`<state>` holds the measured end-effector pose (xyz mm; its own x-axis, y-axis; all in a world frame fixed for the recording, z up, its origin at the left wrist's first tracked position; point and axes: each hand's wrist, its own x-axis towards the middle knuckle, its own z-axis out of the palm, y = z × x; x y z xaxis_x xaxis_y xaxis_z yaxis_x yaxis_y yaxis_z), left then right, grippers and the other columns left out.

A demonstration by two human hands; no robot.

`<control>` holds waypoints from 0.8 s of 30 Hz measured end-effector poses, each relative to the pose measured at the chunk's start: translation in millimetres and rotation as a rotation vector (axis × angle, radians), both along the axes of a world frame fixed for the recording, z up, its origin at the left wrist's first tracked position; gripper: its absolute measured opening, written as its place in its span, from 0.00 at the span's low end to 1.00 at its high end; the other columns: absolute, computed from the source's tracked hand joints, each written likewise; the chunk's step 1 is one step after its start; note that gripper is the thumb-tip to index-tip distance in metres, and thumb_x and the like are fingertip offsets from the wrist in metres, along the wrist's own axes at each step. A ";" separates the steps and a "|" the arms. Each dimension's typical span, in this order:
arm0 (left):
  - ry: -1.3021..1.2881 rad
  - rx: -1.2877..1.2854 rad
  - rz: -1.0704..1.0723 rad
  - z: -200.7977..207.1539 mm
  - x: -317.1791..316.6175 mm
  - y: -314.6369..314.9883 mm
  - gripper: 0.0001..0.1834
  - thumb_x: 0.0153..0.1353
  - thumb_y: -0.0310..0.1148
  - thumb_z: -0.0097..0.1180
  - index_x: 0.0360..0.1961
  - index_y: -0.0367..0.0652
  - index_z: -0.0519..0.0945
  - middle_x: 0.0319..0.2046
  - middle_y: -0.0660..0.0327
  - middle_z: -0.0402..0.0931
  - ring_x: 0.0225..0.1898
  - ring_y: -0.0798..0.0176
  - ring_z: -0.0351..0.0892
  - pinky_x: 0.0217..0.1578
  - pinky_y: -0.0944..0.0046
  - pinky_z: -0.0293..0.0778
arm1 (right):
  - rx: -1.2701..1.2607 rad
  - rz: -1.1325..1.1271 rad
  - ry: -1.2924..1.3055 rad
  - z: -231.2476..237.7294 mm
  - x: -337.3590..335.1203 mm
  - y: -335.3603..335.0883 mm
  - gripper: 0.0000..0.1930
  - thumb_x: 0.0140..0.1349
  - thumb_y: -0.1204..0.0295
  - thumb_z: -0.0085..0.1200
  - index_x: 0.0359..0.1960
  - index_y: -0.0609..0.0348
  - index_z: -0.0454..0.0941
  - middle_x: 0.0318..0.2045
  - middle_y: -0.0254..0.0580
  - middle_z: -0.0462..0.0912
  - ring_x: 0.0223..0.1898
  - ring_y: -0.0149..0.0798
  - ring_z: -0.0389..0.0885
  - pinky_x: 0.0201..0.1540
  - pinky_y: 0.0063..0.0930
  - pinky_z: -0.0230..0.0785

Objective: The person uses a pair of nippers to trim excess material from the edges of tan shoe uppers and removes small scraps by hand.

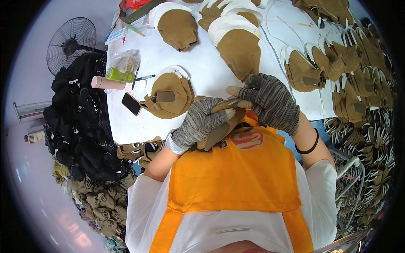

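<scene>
Close in front of my orange apron, both gloved hands are on a brown fabric cap piece (219,134). My left hand (195,119) is closed around it from the left side, thumb on top. My right hand (275,101) is closed at its upper right edge, the fingertips near the left thumb; part of this grip is hidden by the grey glove. Just beyond, to the left, a brown cap (171,103) with a white brim lies on the white table (130,130). Straight ahead lies another brown cap (239,52) with a white brim.
A phone (131,104), a pink bottle (108,82), a green roll (120,75) and a pen (145,78) lie on the left. Several brown caps (304,74) fill the right side. A fan (71,45) and a black pile (80,118) stand left; a wire cart (350,181) is right.
</scene>
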<state>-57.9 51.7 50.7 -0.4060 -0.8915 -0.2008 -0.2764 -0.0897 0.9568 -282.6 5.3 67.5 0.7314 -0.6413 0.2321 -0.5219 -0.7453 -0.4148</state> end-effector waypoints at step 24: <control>0.017 -0.074 -0.048 -1.7 -9.5 3.7 0.18 0.63 0.43 0.56 0.41 0.37 0.81 0.23 0.58 0.79 0.24 0.66 0.79 0.28 0.68 0.75 | -0.025 -0.023 -0.030 -3.6 -6.8 8.4 0.17 0.52 0.70 0.57 0.45 0.47 0.82 0.29 0.39 0.78 0.32 0.43 0.78 0.35 0.36 0.72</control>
